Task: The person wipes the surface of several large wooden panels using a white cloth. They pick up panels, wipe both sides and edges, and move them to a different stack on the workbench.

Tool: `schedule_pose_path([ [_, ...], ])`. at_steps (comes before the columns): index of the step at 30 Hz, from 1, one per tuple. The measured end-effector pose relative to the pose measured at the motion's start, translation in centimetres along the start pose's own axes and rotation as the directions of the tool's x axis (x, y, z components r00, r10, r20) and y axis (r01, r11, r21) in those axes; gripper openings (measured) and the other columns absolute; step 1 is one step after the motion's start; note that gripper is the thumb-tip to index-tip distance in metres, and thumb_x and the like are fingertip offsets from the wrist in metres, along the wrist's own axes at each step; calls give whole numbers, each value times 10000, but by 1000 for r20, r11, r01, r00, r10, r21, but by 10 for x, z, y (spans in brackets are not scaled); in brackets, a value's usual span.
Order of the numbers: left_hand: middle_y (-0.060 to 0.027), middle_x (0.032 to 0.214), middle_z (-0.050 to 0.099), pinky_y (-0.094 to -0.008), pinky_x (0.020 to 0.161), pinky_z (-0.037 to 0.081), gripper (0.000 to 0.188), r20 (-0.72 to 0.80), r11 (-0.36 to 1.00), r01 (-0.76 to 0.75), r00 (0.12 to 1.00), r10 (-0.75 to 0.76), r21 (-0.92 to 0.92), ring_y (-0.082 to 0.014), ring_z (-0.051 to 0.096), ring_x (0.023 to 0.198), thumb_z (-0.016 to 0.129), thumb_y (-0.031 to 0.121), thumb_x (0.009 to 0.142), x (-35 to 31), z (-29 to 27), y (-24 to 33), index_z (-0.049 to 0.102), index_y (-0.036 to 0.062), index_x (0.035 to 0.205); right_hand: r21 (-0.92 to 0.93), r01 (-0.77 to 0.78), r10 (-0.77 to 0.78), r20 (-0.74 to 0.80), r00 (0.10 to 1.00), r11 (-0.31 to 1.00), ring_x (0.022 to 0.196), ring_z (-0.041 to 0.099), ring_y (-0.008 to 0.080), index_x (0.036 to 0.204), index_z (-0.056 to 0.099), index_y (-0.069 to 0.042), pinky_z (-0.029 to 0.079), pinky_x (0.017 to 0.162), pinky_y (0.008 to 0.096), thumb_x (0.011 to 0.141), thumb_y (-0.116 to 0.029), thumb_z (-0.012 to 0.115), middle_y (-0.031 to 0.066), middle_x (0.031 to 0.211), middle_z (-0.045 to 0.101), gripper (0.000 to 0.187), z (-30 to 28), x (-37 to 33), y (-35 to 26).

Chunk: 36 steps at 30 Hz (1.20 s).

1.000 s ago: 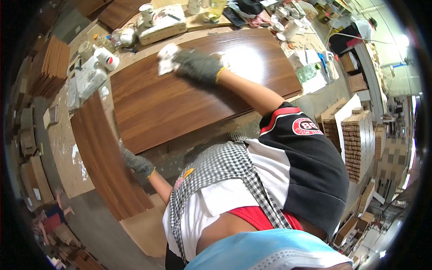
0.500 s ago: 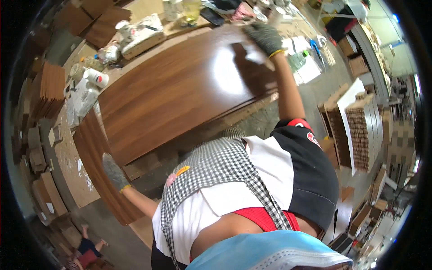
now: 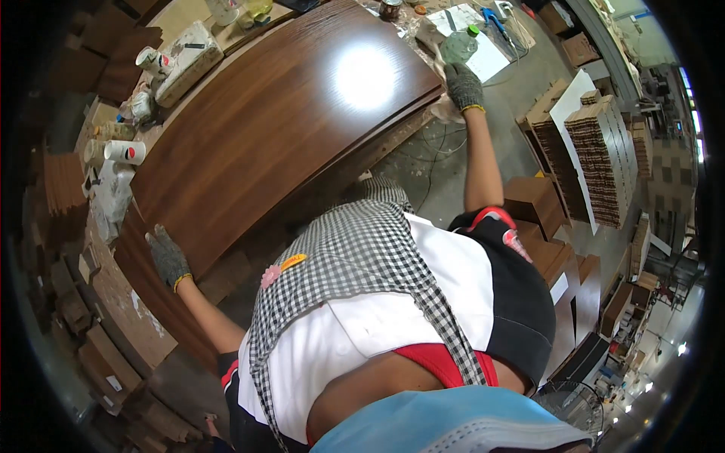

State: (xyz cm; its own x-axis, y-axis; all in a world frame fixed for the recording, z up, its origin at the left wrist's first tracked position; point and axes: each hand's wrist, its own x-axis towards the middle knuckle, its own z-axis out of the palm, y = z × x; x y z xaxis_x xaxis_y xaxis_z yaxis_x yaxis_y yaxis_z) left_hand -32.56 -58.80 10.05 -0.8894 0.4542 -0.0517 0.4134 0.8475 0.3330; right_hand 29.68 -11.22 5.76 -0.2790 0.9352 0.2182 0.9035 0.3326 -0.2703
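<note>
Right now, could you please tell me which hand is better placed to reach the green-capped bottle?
The right hand, probably: it is close to the green-capped bottle, at the brown board's right end, apparently with a pale cloth. The left hand is far off, near the board's left end.

Stained workbench (image 3: 145, 332), brown wood-grain boards (image 3: 264, 128), white paper (image 3: 492, 63), plastic bag (image 3: 113, 192)

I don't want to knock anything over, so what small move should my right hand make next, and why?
Perhaps ease your right hand inward over the brown panel: it's at the panel's right end, with the green-capped bottle just beyond its fingertips, so reaching farther might tip it.
</note>
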Motion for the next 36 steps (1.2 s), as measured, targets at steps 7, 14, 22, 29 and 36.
schedule_pose_path([
  [7,-198,1496,496,-390,1176,326,574,178,951,-204,952,248,-233,-335,460,1395,317,427,1091,34,8,-122,509,26,1454,-127,507,-520,-296,801,853,1060,648,389,1326,587,-48,519,931,450,945,-122,580,214,1197,658,389,-42,11,-53],
  [14,-204,1417,566,-420,1117,387,638,422,984,-122,905,55,133,-382,509,1332,345,538,1032,50,-43,-31,607,52,1351,113,796,-789,275,550,595,1451,353,413,1483,454,-51,233,1217,533,920,-368,639,261,1520,420,672,-26,-93,-267],
  [22,-231,1404,572,-447,1109,394,800,467,964,-253,864,187,83,-397,521,1320,340,684,979,65,-15,-91,578,35,1381,177,983,-989,-128,69,45,1300,488,443,1390,469,67,420,1095,514,953,-219,536,325,1334,509,526,62,-231,-509],
  [29,-234,1321,606,-482,1076,422,555,586,818,-528,745,318,228,-422,571,1205,339,495,1039,87,-36,-85,635,102,1294,756,360,-706,-185,-684,-547,1029,673,360,1118,712,-148,538,863,490,914,-225,591,134,1053,711,250,75,-303,-633],
  [36,-220,1508,473,-450,1175,318,593,310,901,-430,866,392,62,-374,418,1416,393,446,1039,131,-1,-115,476,55,1477,555,828,-989,-147,1,-82,1128,633,308,1125,712,-209,470,922,494,870,-468,649,75,1151,683,369,1,-131,-551],
])
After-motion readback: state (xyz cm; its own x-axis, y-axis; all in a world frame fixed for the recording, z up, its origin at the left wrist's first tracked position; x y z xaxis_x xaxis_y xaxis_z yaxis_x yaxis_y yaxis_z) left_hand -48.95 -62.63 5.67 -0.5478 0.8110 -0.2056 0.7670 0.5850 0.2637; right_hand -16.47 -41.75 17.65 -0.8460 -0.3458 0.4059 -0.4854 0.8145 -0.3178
